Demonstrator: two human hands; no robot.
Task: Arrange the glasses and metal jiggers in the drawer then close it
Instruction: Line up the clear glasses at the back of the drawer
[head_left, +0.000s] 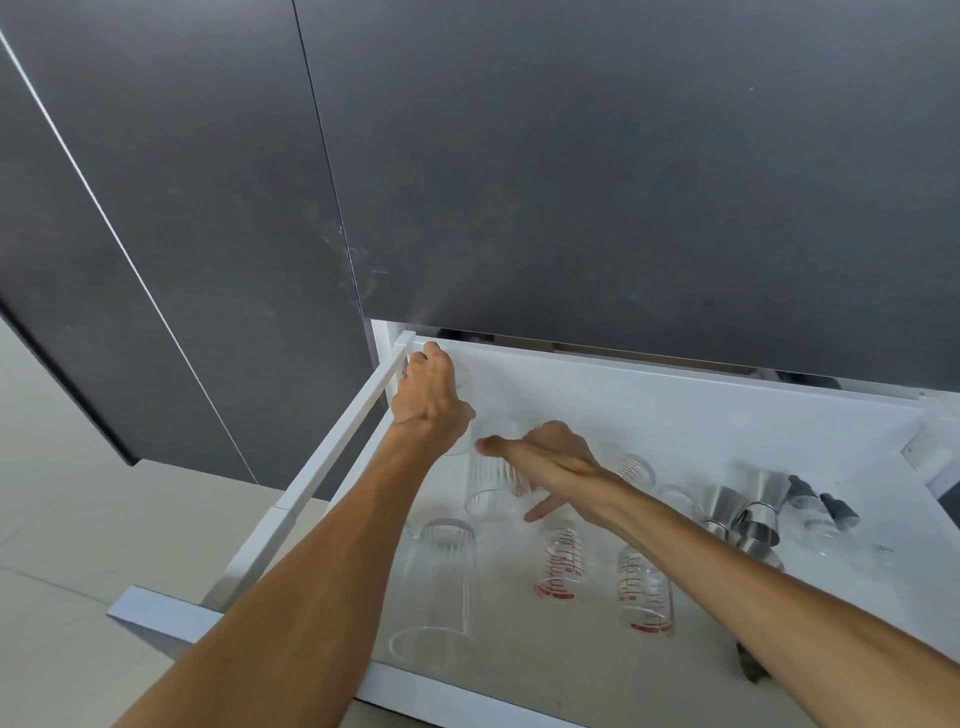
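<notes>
Dark grey cabinet fronts (571, 182) rise above the open white drawer (332, 467). Inside lie ribbed clear glasses (441, 577), red-marked measuring glasses (563, 564) and steel jiggers (748, 512). Left hand (428, 389) curls round a glass at the far-left corner; right hand (550, 460) hovers spread, touching nothing.

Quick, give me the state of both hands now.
Left hand: closed on a clear glass at the drawer's back left corner.
Right hand: open, fingers spread over a ribbed glass, holding nothing.
</notes>
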